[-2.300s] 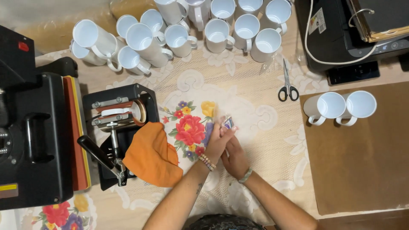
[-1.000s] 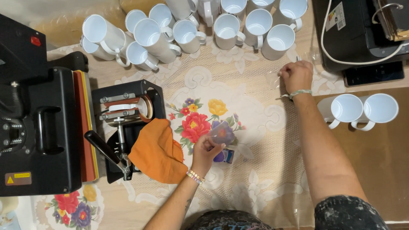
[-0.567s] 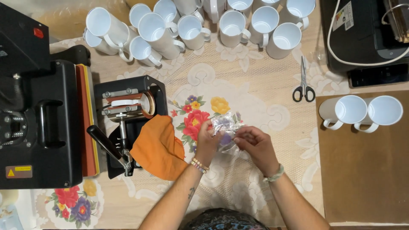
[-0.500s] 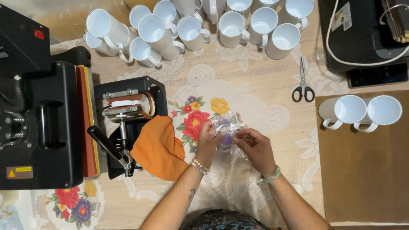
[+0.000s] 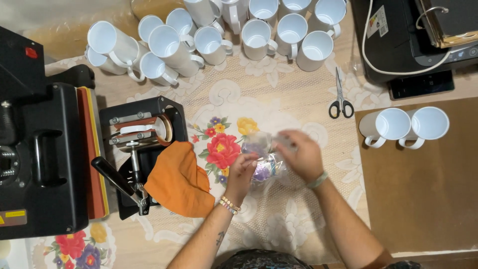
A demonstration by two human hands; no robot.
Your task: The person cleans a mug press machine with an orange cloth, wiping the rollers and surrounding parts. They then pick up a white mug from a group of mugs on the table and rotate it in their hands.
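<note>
Holding a small, blurred purple-printed object at frame centre, left hand and right hand both close fingers on it. Judged: handling step under way; next move needs a steady two-handed grip.

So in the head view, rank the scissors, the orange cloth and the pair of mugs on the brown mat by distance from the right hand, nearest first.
From the right hand:
1. Scissors, just above and to its right.
2. Pair of mugs, farther right on the brown mat.
3. Orange cloth, across on the left, past the left hand.
</note>
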